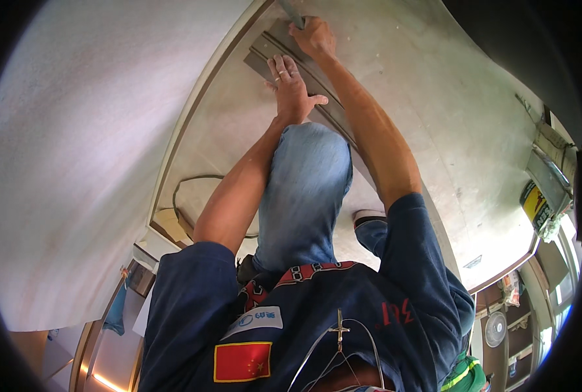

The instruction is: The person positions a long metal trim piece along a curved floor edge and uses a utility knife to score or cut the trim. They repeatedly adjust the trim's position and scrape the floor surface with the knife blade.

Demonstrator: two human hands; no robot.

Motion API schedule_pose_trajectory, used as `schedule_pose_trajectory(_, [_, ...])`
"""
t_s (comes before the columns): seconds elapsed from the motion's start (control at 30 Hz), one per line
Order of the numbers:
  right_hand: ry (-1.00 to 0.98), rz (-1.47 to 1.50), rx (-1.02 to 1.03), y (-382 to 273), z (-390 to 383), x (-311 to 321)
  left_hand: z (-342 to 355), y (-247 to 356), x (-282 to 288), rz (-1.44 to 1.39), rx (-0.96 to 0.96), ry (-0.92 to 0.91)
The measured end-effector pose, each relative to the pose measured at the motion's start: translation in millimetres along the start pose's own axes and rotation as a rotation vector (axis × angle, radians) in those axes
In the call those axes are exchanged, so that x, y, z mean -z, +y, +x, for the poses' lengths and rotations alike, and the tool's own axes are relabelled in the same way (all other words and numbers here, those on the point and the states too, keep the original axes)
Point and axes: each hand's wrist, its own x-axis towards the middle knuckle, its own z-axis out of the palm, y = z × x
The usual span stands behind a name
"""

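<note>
My left hand (pixel 292 91) lies flat with fingers stretched and thumb spread, pressing on a long grey-brown grooved strip (pixel 312 83) on the floor. Pale dust coats its fingertips, and a ring shows on one finger. Just beyond it, my right hand (pixel 315 37) is closed around a grey, bar-like tool (pixel 291 12) over the strip's far end. The top edge of the picture cuts this tool off, so its kind does not show. My bent knee in blue jeans (pixel 310 157) covers the nearer part of the strip.
A dark cable (pixel 178 189) loops across the pale, dusty floor (pixel 448 130) to the left of my leg. A white wall (pixel 75 130) rises at left. Boxes (pixel 552 147) and a black-and-yellow bag (pixel 534 204) stand at right, a round fan (pixel 495 328) at lower right.
</note>
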Motion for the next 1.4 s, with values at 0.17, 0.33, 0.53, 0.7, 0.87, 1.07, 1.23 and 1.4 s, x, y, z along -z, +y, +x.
schedule_pose_trajectory(0.17, [0.07, -0.002, 0.327, 18, -28, 19, 3, 1, 1, 0.035, 0.038, -0.049])
schedule_pose_trajectory(0.33, [-0.097, -0.074, 0.394, 27, -60, 15, 1, 5, 9, 0.008, 0.015, -0.083])
schedule_pose_trajectory(0.53, [-0.221, -0.14, 0.355, 12, -53, 16, 0, 1, 5, -0.02, 0.006, -0.055])
schedule_pose_trajectory(0.7, [-0.231, -0.162, 0.318, 11, -48, 10, 0, 2, 5, -0.031, -0.008, -0.048])
schedule_pose_trajectory(0.87, [-0.325, -0.215, 0.246, -3, -49, 15, -1, 1, 4, -0.03, -0.019, -0.044])
schedule_pose_trajectory(1.07, [-0.309, -0.269, 0.27, -7, -52, 11, 1, -5, -4, 0.034, -0.032, -0.049])
schedule_pose_trajectory(1.23, [-0.264, -0.284, 0.302, 25, -61, 15, 0, 6, 2, 0.038, 0.02, -0.071])
schedule_pose_trajectory(1.4, [-0.337, -0.34, 0.193, 72, -118, 53, 4, 0, -2, -0.013, 0.084, -0.051])
